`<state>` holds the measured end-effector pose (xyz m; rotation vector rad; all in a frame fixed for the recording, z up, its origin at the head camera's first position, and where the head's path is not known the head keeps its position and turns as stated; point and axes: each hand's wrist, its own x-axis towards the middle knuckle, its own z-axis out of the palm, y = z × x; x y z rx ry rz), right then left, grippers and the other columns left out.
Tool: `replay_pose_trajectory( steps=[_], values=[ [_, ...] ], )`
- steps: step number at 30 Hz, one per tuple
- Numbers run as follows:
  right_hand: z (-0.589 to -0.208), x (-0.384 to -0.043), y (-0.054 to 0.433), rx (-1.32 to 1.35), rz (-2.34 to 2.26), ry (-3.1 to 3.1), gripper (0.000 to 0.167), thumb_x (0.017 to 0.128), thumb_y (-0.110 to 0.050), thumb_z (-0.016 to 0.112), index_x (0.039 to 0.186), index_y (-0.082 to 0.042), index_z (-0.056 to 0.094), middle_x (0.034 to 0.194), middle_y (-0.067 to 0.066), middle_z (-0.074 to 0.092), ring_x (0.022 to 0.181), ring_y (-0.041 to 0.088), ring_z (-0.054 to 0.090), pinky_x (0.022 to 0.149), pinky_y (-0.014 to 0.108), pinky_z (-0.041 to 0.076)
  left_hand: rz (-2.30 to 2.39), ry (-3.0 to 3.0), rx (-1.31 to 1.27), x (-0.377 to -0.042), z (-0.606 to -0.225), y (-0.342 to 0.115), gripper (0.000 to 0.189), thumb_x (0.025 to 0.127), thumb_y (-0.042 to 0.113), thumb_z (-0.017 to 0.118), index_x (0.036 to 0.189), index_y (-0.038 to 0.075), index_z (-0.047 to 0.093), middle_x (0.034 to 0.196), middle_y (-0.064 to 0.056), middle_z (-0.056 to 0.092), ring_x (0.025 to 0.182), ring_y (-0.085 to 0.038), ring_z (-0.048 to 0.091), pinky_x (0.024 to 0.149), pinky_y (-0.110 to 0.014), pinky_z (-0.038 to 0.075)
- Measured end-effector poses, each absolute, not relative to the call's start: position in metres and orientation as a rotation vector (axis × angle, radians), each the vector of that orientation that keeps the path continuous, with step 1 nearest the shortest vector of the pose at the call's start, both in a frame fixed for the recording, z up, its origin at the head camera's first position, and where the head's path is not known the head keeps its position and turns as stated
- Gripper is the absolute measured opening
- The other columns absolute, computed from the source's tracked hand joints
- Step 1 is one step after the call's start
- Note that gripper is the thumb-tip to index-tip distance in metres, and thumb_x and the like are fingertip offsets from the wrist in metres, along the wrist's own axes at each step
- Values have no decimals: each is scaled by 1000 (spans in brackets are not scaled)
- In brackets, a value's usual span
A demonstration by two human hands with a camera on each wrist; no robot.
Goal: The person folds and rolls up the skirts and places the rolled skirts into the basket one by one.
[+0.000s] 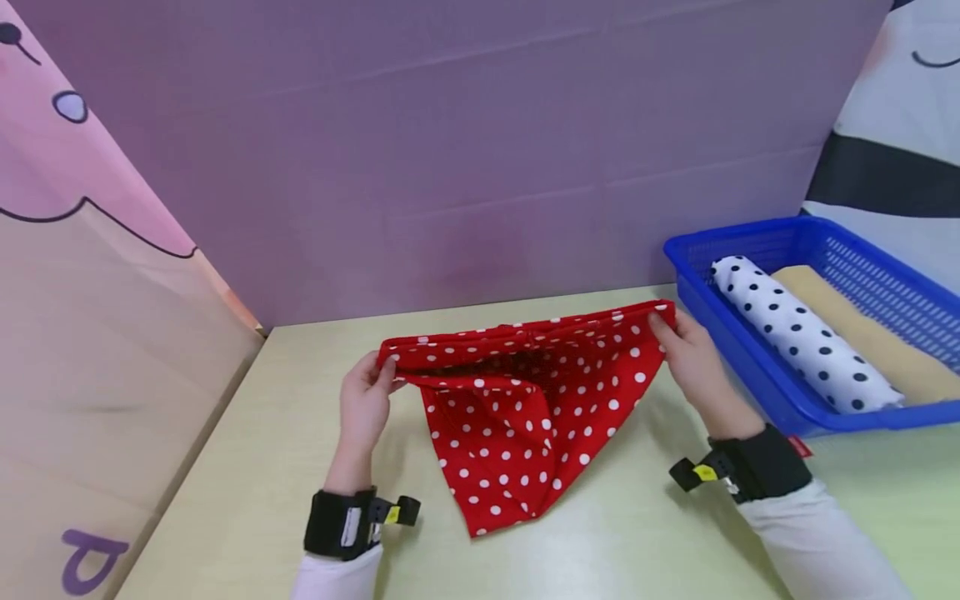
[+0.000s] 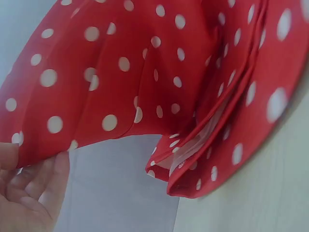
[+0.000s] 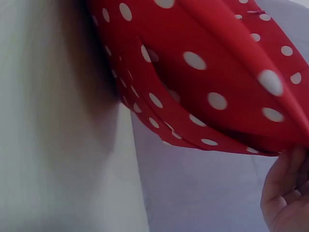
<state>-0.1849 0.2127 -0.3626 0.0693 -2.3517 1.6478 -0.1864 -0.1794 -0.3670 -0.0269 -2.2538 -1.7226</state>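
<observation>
A red cloth with white polka dots is stretched between both hands, its upper edge folded into layers. My left hand pinches the left end of that edge between thumb and fingers. At the other end, slightly higher, my right hand pinches the corner. The lower part hangs toward the table in a narrowing, loose fold. In the left wrist view the cloth bows away from the fingers, and a gap shows between its layers. The right wrist view shows fingertips at the cloth's lower edge.
A blue plastic basket stands at the right, near my right forearm. Inside lie a rolled white cloth with black dots and a beige folded cloth. A purple backdrop rises behind the pale table.
</observation>
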Motion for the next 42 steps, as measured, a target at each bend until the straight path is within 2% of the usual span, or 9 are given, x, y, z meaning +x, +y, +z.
replay_pose_trajectory(
  steps=[3, 9, 15, 22, 25, 29, 34, 38, 42],
  values=[
    [-361, -183, 211, 96, 1653, -2352, 50, 99, -39, 42, 125, 4, 47, 82, -28, 56, 75, -6, 57, 70, 12, 47, -1815, -2190, 22, -187, -367, -180, 26, 98, 8, 47, 118, -3, 60, 103, -13, 64, 82, -1, 62, 74, -16, 53],
    [-366, -184, 211, 180, 1752, -2484, 57, 101, -42, 35, 132, 5, 43, 83, -23, 61, 77, -6, 60, 75, 15, 48, -1719, -2288, 156, -188, -373, -180, 28, 98, 19, 50, 115, -3, 56, 101, -13, 59, 87, -14, 58, 72, -16, 51],
    [-373, -189, 214, 219, 1764, -2727, 68, 101, -49, 21, 130, 9, 42, 102, 7, 67, 86, 2, 62, 78, 30, 52, -1567, -2491, 238, -188, -379, -178, 29, 97, 28, 52, 102, -1, 52, 98, -18, 57, 81, -21, 59, 71, -26, 54],
    [-377, -191, 220, 346, 1741, -2858, 51, 95, -20, 48, 132, 13, 37, 118, 29, 57, 89, 20, 64, 77, 40, 55, -1527, -2515, 161, -194, -383, -177, 21, 96, 17, 53, 97, -2, 61, 97, -19, 63, 85, -23, 60, 70, -26, 53],
    [-376, -191, 224, 378, 1725, -2843, 45, 92, -13, 53, 127, 15, 43, 111, 24, 61, 85, 17, 63, 74, 36, 54, -1446, -2498, 169, -195, -385, -181, 21, 95, 17, 54, 95, -1, 64, 94, -18, 65, 84, -24, 58, 65, -24, 46],
    [-368, -193, 228, 307, 1598, -2853, 36, 92, -17, 59, 115, 11, 57, 86, 4, 68, 78, 14, 56, 68, 29, 46, -1438, -2465, 185, -197, -384, -186, 19, 95, 15, 55, 96, -2, 65, 92, -19, 64, 72, -18, 57, 57, -23, 43],
    [-353, -199, 230, 111, 1518, -2892, 35, 94, -25, 57, 105, 8, 61, 58, -5, 51, 58, 14, 45, 57, 26, 35, -1469, -2432, 172, -206, -373, -194, 18, 96, 12, 53, 96, -3, 63, 93, -21, 65, 52, -7, 52, 48, -20, 37],
    [-339, -204, 226, 3, 1635, -2732, 41, 97, -29, 53, 117, 7, 57, 59, -11, 54, 52, 8, 51, 59, 20, 47, -1496, -2470, 153, -216, -350, -203, 22, 97, 15, 51, 103, -3, 61, 100, -23, 65, 51, -5, 51, 51, -18, 40],
    [-322, -208, 221, 16, 1699, -2573, 48, 98, -28, 50, 128, 8, 50, 70, -16, 60, 56, 2, 59, 63, 17, 53, -1431, -2555, 135, -221, -324, -210, 28, 98, 19, 49, 111, -4, 59, 107, -24, 64, 73, -14, 56, 67, -22, 44]
  ],
)
